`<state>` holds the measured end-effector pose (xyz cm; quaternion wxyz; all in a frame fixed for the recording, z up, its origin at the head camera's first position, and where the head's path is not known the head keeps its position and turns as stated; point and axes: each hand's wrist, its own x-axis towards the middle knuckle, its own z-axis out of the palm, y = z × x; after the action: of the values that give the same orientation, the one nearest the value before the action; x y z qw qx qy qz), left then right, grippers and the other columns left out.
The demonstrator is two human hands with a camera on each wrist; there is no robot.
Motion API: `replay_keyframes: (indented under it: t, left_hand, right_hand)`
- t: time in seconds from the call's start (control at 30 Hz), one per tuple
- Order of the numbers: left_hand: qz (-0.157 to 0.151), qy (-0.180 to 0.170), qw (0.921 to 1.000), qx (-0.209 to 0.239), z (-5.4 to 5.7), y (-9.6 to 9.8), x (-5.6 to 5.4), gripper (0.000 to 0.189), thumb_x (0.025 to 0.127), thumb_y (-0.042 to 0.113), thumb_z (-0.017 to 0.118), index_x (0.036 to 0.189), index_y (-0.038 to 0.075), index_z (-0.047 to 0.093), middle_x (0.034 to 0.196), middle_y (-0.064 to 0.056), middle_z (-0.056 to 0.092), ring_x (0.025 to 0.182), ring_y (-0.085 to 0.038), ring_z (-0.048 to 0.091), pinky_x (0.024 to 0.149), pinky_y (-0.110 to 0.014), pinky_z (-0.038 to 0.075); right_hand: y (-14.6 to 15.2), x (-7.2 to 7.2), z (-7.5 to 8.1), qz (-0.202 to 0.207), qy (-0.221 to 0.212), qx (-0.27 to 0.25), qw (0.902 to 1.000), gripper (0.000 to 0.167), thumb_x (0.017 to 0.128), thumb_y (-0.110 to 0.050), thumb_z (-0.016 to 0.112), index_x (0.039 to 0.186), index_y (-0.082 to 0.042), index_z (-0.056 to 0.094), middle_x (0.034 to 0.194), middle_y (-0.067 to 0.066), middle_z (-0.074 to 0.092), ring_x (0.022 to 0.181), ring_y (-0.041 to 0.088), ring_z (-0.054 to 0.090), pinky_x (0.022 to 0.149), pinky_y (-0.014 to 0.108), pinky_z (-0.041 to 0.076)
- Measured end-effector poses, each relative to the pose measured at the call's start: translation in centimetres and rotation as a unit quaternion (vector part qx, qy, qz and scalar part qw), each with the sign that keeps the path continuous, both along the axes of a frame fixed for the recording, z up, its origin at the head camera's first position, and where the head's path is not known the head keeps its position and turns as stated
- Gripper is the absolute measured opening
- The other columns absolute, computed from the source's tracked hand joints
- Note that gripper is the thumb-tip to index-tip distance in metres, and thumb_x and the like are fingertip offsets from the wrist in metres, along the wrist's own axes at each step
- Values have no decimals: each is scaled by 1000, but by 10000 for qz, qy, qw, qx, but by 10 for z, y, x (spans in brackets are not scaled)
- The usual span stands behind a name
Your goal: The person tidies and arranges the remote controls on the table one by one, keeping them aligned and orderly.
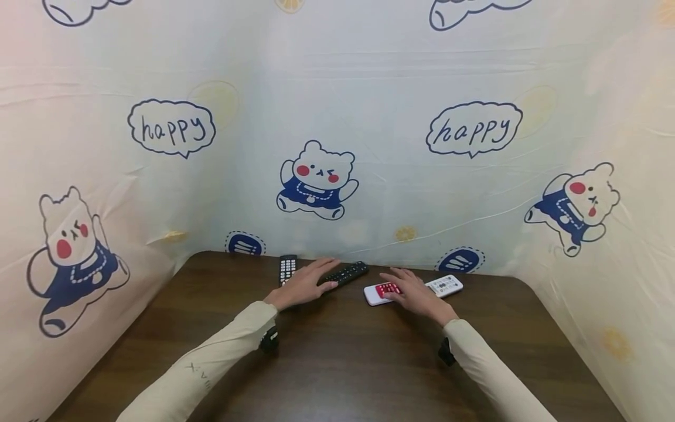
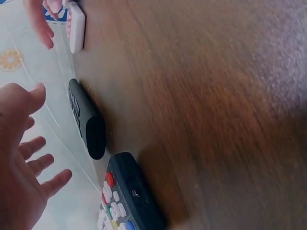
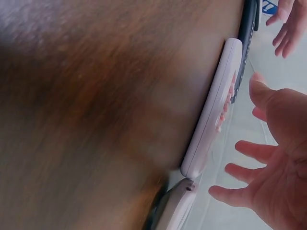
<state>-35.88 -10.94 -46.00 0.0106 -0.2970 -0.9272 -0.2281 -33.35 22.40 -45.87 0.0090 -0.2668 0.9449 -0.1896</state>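
Note:
Above the far left of the table, my left hand (image 1: 303, 286) hovers with its fingers spread. Under and beside it lie a black remote control with white buttons (image 1: 287, 265) and a slimmer black remote control (image 1: 352, 272). In the left wrist view, air shows between that hand (image 2: 19, 163) and both remotes. My right hand (image 1: 419, 298), fingers loosely extended, is over a white remote control with a red button panel (image 1: 373, 297) and partly covers it. To its right lies a second white remote control (image 1: 448, 285), end to end with the first in the right wrist view. Neither hand holds anything.
The remotes lie near the back edge of a dark brown wooden table (image 1: 337, 357). A pale curtain with printed bears and "happy" bubbles (image 1: 369, 117) rises behind the table and along both sides. Dark bands (image 1: 269, 339) sit at both wrists.

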Motion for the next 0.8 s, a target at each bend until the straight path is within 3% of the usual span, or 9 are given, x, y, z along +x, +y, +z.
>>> replay_keyframes:
  t: [0.3, 0.63, 0.8]
  left_hand:
    - [158, -279, 9995, 63, -6, 1, -3, 61, 107, 35, 60, 161, 14, 42, 165, -13, 42, 152, -35, 39, 122, -59, 34]
    - [380, -315, 9987, -115, -14, 7, -9, 52, 107, 28, 61, 155, 11, 50, 159, -14, 50, 147, -35, 47, 120, -56, 39]
    - [531, -376, 9979, -35, -14, 10, -15, 48, 106, 21, 64, 151, 8, 55, 153, -15, 56, 142, -35, 52, 117, -56, 43]
  right_hand:
    - [0, -4, -4, -319, -23, 34, 9995, 57, 105, -27, 66, 155, -6, 49, 159, 32, 41, 147, 52, 39, 116, 69, 36]
    - [2, -5, -5, -411, 52, 154, 9990, 55, 104, -24, 67, 151, -2, 52, 153, 32, 46, 139, 50, 47, 112, 66, 43]
    - [3, -9, -7, -560, -139, 245, 9980, 56, 104, -27, 68, 151, -2, 53, 149, 30, 50, 136, 47, 50, 111, 63, 45]
